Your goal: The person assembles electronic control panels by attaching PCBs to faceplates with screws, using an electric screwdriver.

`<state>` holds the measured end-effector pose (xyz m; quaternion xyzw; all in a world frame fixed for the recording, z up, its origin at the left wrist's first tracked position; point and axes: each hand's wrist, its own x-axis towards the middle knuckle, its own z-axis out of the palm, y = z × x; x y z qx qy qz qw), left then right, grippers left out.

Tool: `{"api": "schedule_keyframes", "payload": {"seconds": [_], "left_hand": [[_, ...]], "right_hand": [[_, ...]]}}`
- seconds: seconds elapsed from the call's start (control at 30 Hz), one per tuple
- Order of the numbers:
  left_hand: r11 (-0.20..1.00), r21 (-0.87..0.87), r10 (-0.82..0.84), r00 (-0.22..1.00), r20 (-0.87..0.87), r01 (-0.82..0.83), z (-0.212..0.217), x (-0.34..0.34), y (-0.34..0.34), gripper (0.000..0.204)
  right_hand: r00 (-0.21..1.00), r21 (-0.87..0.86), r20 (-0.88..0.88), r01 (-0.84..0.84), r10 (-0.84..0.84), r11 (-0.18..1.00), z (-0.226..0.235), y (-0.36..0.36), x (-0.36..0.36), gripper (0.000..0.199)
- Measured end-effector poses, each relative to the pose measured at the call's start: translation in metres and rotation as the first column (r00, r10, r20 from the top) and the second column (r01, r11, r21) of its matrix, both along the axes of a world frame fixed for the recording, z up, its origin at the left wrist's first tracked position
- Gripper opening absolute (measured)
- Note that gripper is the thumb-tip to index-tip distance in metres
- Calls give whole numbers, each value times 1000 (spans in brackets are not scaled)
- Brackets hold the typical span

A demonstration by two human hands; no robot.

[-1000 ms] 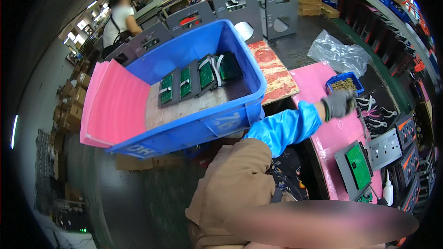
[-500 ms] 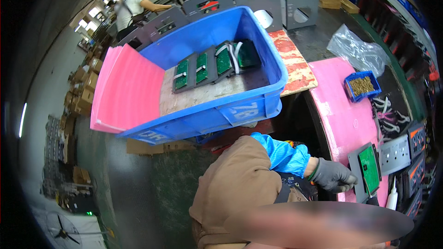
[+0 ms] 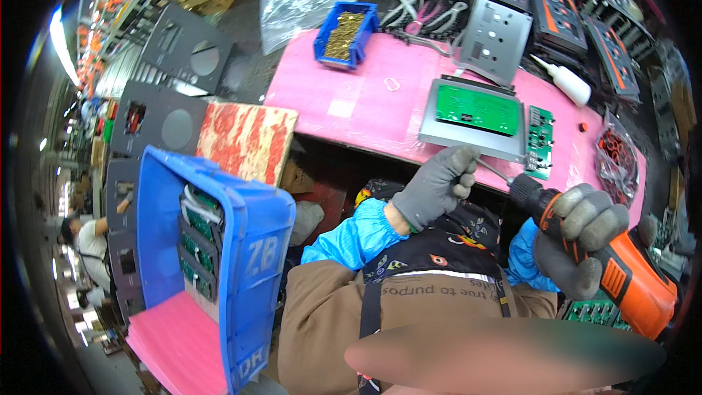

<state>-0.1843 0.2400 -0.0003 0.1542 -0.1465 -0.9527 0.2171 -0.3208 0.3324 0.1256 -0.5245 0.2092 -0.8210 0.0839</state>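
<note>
My right hand (image 3: 585, 238), in a grey glove, grips an orange and black power screwdriver (image 3: 618, 271). Its long thin bit points left, toward my left hand (image 3: 442, 186). That gloved hand is closed, fingertips pinched at the bit's tip; whatever they hold is too small to make out. Just beyond both hands lies a grey panel (image 3: 431, 135) with a green circuit board (image 3: 479, 110) on it. A narrower green board (image 3: 540, 143) rests along the panel's right side.
On the pink mat (image 3: 307, 95) stands a blue bin (image 3: 355, 44) of small brass-coloured screws. Pliers (image 3: 417, 18), a white bottle (image 3: 567, 84) and stacked grey panels (image 3: 559, 22) lie farther back. At left is a blue crate (image 3: 252, 249) holding boards and pink foam sheets (image 3: 179, 344).
The view has swung toward the bench, putting the crate at left. My left hand has come away from the panel's edge to the bit. My right hand and screwdriver are now visible.
</note>
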Motion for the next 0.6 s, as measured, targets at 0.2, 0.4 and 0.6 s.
{"api": "schedule_keyframes", "payload": {"seconds": [0.2, 0.4, 0.6], "left_hand": [[1000, -8, -20, 983, 180, 22, 15, -9, -2, 43], [994, -56, -82, 982, 168, 93, 17, -15, -10, 50], [974, -207, -37, 971, 237, 88, 30, -17, -18, 45]], "right_hand": [[999, -2, 18, -27, 27, 1000, 2, -6, -1, 77], [1000, 8, 8, -21, 21, 1000, 5, -12, -7, 79], [995, 52, -19, -95, 96, 994, 11, -12, -21, 78]]}}
